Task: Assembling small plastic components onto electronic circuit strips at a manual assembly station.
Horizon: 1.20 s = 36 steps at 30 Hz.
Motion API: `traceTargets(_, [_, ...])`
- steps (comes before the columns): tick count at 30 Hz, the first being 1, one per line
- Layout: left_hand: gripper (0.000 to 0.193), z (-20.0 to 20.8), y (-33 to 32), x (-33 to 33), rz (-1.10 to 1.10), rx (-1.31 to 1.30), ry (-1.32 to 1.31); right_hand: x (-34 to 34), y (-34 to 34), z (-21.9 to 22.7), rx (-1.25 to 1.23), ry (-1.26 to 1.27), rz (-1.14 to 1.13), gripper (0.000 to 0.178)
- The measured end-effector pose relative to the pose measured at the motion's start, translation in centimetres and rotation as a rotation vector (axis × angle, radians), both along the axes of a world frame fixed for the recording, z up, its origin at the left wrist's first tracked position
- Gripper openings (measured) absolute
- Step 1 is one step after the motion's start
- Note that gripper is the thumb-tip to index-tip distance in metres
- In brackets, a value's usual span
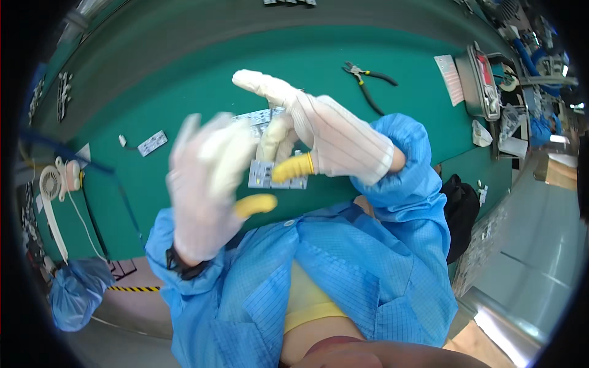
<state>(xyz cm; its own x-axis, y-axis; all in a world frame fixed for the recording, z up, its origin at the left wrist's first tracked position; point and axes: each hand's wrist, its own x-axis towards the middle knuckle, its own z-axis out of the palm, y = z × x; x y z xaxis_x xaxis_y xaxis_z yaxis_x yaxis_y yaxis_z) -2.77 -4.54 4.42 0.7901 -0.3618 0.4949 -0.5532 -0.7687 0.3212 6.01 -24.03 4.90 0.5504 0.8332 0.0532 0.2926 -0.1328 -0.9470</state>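
Holding: the right hand, in a white striped fabric glove with a yellow rubber fingertip cot, pinches a small pale rectangular circuit board between thumb and fingers, lifted above the green worktop.
Left hand: the left hand, gloved the same way with its own yellow cot, is blurred, fingers spread and gripping nothing, just beside the board.
Progress: judging by this, one board is in hand and being handled; a similar strip-shaped board lies apart on the worktop to the left, untouched, and another pale panel shows partly behind the fingers.
Tools: black-handled pliers lie well apart, unused.
Containers: a grey tray-like box stands at the worktop's right end; its contents are too small to tell.
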Motion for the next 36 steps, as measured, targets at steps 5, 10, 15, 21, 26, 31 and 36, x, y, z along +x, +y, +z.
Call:
traceTargets(5, [0.05,-2.1,-0.8,-0.6,0.013,-0.325,0.19,-0.4,-0.2,-0.1,0.027,0.016,-0.104,0.089])
traceTargets(10, [0.045,-2.1,-1.3,-1.3,0.059,-0.683,0.262,-1.2,-1.1,0.0,0.131,0.339,-0.179,0.1])
traceTargets(15, [0.045,-2.5,-1.0,-1.5,0.066,-0.705,0.222,-1.4,-0.8,-2.1,0.177,-0.516,-0.318,0.096])
traceTargets(21, [0.047,-2.8,-1.6,-1.7,0.147,-0.413,0.021,-3.0,0.3,-1.0,0.04,-0.806,-0.481,0.063])
traceTargets(26, [0.049,-3.3,-1.6,-1.8,0.148,-0.331,-0.078,-2.9,0.4,-1.3,-0.01,-1.037,-0.503,0.043])
traceTargets(31, [0.047,-3.6,-1.5,-1.9,0.143,-0.207,-0.253,-3.6,1.0,-1.4,0.047,-1.137,-0.56,0.038])
traceTargets(36, [0.047,-3.5,-1.9,-1.6,0.152,-0.232,-0.193,-3.1,1.1,-2.9,0.137,-1.026,-0.566,0.046])
